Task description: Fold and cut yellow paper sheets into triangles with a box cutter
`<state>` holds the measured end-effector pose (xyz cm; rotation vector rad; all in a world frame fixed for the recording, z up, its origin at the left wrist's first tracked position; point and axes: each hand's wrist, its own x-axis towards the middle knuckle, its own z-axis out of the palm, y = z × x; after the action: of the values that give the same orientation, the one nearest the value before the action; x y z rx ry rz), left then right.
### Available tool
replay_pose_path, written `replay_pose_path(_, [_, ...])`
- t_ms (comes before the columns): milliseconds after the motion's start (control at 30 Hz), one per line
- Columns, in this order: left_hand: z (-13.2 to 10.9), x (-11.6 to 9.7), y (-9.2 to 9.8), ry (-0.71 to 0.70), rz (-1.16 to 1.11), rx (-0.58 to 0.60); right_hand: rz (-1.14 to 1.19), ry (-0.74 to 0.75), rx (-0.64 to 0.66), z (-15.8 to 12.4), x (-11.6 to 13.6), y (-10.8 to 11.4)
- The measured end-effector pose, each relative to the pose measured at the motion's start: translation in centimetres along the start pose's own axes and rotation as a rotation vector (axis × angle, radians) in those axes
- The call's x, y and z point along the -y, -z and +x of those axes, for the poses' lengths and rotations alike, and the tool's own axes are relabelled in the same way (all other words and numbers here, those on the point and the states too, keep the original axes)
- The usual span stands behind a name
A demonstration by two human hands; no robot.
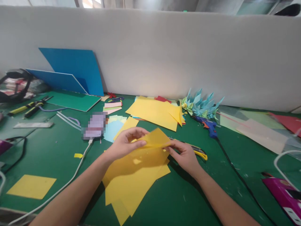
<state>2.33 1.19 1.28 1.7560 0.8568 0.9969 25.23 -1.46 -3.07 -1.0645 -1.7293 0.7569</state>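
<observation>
Fingers of the left hand point(128, 141) and right hand point(184, 154) pinch a yellow paper point(158, 137) by opposite sides, above loose yellow sheets point(133, 185) on the worktop point(185, 205); light, even pressure should avoid stray creases.

Between the left hand point(125, 144) and right hand point(187, 157), the gap is spanned by a held yellow sheet point(156, 138); below them, the surface is covered by loose yellow papers point(134, 185). Just beyond the right hand, the way is obstructed by a cutter point(201, 154) and, farther right, by a glue gun point(211, 127). Between the gun's black cord point(237, 175) and the right forearm, green tabletop point(218, 175) is left open. Left of the left hand, sideways passage is crossed by a white cable point(76, 172). Ahead of both, reach is bounded by a pale partition point(150, 53).
</observation>
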Motion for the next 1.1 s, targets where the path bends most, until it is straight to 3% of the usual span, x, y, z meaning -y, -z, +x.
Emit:
replay_pose_path(100, [0.6,0.8,0.8,0.033,-0.045,-0.201,-0.020,0.036,0.057,-0.2,0.2,0.1])
replay_pose_path(200, [1.2,2.2,1.8,0.101,0.147,-0.475,-0.013,0.096,0.050,-0.5,0.2,0.3])
replay_pose_path(267, [1.3,3.1,2.3,0.159,0.310,-0.534,0.020,0.107,0.005,-0.7,0.1,0.5])
replay_pose_path(500, [0.8,4.9,3.2,0.114,0.848,-0.367,0.318,0.007,-0.144,-0.8,-0.2,1.0])
replay_pose_path(733, [0.7,5.4,3.6,0.064,1.142,-0.318,0.506,-0.158,0.034,-0.6,-0.8,0.7])
replay_pose_path(833, [0.8,5.0,3.1,0.000,1.114,-0.309,0.420,-0.094,0.021,-0.4,-0.8,0.7])
replay_pose_path(933, [0.8,4.4,1.9,-0.021,0.988,-0.151,0.214,-0.061,-0.031,-0.1,-1.3,1.1])
replay_pose_path(1033, [0.4,4.1,0.5,0.034,0.938,-0.008,0.019,-0.065,-0.125,0.3,-2.0,1.7])
replay_pose_path(1100, [0.2,4.0,-0.1,0.082,0.920,0.063,-0.102,-0.069,-0.115,0.5,-2.3,2.1])
